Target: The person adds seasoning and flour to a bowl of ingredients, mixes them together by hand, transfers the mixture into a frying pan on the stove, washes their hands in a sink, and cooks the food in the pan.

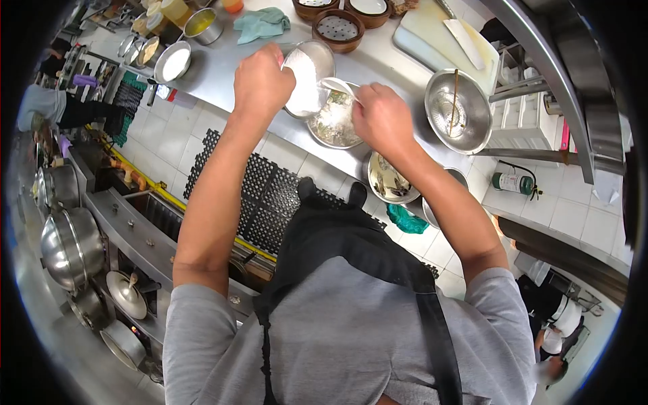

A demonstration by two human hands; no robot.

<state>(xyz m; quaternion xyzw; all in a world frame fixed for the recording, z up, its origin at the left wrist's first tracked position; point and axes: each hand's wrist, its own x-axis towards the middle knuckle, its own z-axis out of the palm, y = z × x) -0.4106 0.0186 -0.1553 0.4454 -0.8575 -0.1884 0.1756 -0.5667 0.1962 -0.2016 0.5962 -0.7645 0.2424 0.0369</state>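
My left hand [264,79] grips the rim of a metal bowl of white flour [304,84], which is tilted over a second bowl. That lower metal bowl [322,137] stands at the table's near edge with flour lying on a yellowish-green mixture. Between the two bowls, my right hand [383,116] is closed on a white spoon [339,86]. The spoon's head reaches the edge of the tilted flour bowl.
To the right is a large steel bowl [437,101] with a brown stick in it. Behind lie cutting boards [432,37], wooden bowls [356,42] and a teal cloth [262,25]. Another flour bowl [173,62] stands left. Stove pots [71,243] line the left side; other people are farther off.
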